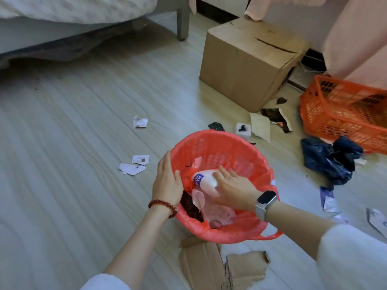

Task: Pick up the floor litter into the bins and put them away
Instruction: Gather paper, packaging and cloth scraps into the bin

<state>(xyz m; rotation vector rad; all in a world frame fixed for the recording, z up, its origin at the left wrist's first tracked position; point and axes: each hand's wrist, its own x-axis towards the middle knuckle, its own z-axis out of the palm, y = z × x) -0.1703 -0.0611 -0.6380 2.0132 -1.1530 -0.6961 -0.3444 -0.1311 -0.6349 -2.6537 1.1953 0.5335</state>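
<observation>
Far left: pale plank floor [62, 143] with a crumpled paper scrap [139, 122] and, nearer, torn paper pieces [134, 165] lying flat. Next, left hand [167, 181] on the left rim of the round red bin [257, 164], fingers straight and together along the outer wall, thumb hooked over the edge into the red liner; beaded bracelet [163, 207] at the wrist. Inside the bin, white bottle [204, 182] lying on its side, blue-labelled end toward the left hand, body under the right hand [234, 189]. Right fingers [223, 173] curled over the bottle's top, gripping it; pink paper [209, 208] below, dark debris against the near-left wall. Smartwatch [266, 198] on the right wrist. In front of the bin, torn cardboard [219, 266] on the floor. Behind, a cardboard box [247, 65]. Right of the bin, a crumpled dark blue bag [330, 158] and an orange crate [345, 114].
</observation>
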